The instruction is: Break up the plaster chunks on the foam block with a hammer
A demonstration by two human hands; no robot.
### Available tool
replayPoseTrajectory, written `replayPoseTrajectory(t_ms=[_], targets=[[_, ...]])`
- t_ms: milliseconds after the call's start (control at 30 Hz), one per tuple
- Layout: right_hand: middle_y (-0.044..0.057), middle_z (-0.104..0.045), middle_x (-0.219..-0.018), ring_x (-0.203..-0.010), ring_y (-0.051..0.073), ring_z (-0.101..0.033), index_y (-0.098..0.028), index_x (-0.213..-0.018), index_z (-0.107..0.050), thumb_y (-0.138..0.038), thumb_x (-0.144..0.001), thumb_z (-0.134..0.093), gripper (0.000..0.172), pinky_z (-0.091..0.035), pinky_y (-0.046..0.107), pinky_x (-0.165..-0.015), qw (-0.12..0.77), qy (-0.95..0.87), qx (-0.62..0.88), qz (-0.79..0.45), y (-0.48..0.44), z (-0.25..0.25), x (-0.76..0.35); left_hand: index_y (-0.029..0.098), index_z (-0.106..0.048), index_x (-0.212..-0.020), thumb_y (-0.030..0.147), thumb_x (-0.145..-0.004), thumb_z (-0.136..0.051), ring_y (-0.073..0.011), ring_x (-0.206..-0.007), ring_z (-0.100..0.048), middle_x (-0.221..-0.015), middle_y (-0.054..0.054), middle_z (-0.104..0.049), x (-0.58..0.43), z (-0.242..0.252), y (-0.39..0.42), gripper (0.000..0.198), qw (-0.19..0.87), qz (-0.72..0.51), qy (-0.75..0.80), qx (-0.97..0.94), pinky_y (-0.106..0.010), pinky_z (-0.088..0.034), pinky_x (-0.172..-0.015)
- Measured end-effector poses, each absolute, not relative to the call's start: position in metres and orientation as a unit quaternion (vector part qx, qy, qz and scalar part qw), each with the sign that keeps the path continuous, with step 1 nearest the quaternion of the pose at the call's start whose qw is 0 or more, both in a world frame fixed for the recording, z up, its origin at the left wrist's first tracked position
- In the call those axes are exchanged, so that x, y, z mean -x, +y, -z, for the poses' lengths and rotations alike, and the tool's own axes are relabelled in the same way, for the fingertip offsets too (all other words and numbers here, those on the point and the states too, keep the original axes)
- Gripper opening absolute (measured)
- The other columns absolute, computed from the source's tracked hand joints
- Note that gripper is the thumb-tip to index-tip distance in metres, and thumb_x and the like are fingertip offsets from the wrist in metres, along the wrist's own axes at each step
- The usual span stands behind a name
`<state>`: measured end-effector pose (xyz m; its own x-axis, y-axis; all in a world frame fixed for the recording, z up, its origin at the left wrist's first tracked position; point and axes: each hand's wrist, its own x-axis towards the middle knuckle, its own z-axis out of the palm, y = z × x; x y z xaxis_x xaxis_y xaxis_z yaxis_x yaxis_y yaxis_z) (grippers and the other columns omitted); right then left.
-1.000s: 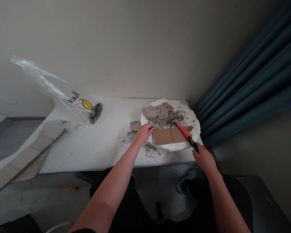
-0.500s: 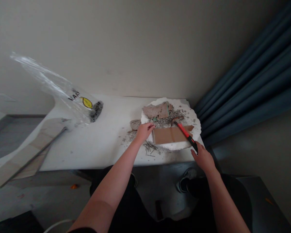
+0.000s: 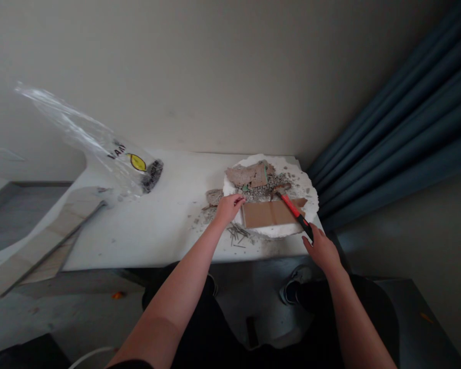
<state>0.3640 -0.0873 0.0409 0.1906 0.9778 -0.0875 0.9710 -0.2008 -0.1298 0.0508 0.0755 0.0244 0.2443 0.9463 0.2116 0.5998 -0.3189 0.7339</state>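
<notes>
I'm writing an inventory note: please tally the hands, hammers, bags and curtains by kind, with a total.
Hands: 2 (left hand, right hand)
Hammer: 1
Bag: 1
Curtain: 1
Total: 5

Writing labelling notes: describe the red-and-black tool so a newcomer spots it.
On the white table, at the end nearest the blue curtain, lies a rough-edged white slab. Over its brown board slants the red-and-black tool, black end at the right hand. Its red sets it apart from that board and the grey rubble.
</notes>
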Motion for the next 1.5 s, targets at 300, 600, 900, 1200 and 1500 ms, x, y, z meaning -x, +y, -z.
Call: replayPoseTrajectory(t_ms=[300, 600, 900, 1200, 1500], targets=[[0.017, -0.062, -0.121, -0.091, 0.027, -0.067, -0.012, -0.137, -0.041, -0.035, -0.098, -0.045, 0.046, -0.042, 0.033, -0.070, 0.011, -0.630, 0.774, -0.068, -0.086, -0.042, -0.363, 0.021, -0.073, -0.092, 0.031, -0.089, -0.060, -0.0176, -0.082, -0.070, -0.091, -0.004, -0.077, -0.052, -0.024, 0.073, 0.016, 0.243, -0.323, 0.519, -0.753, -0.028, -0.051, -0.080], [0.012, -0.070, -0.089, -0.077, 0.026, -0.066, -0.017, -0.117, -0.057, -0.033, -0.092, -0.052, 0.030, -0.038, 0.029, -0.063, -0.012, -0.619, 0.778, -0.105, -0.052, -0.070, -0.367, 0.022, -0.073, -0.099, 0.029, -0.089, -0.060, -0.0178, -0.086, -0.071, -0.097, -0.005, -0.077, -0.051, -0.017, 0.073, 0.018, 0.245, -0.335, 0.508, -0.755, -0.029, -0.053, -0.083], [-0.002, -0.054, -0.068, -0.055, 0.014, -0.049, -0.018, -0.109, -0.056, -0.045, -0.092, -0.048, 0.033, -0.039, 0.025, -0.052, 0.275, -0.601, 0.668, -0.341, -0.091, -0.108, -0.314, 0.021, -0.073, -0.101, 0.028, -0.090, -0.059, -0.0197, -0.089, -0.070, -0.101, -0.006, -0.076, -0.053, -0.018, 0.072, 0.019, 0.236, -0.323, 0.510, -0.761, -0.031, -0.052, -0.084], [0.006, -0.063, -0.085, -0.076, 0.020, -0.060, -0.016, -0.140, -0.048, -0.037, -0.095, -0.045, 0.049, -0.049, 0.031, -0.068, 0.281, -0.655, 0.614, -0.338, -0.090, -0.130, -0.266, 0.019, -0.070, -0.097, 0.030, -0.088, -0.062, -0.0193, -0.084, -0.070, -0.091, -0.007, -0.076, -0.053, -0.019, 0.070, 0.016, 0.261, -0.341, 0.518, -0.740, -0.029, -0.052, -0.080], [0.006, -0.067, -0.083, -0.081, 0.022, -0.064, -0.017, -0.137, -0.053, -0.035, -0.094, -0.046, 0.047, -0.052, 0.032, -0.070, 0.293, -0.652, 0.607, -0.347, -0.092, -0.130, -0.255, 0.020, -0.072, -0.094, 0.032, -0.089, -0.060, -0.0208, -0.085, -0.070, -0.092, -0.008, -0.076, -0.053, -0.020, 0.069, 0.017, 0.262, -0.343, 0.518, -0.739, -0.030, -0.051, -0.080]])
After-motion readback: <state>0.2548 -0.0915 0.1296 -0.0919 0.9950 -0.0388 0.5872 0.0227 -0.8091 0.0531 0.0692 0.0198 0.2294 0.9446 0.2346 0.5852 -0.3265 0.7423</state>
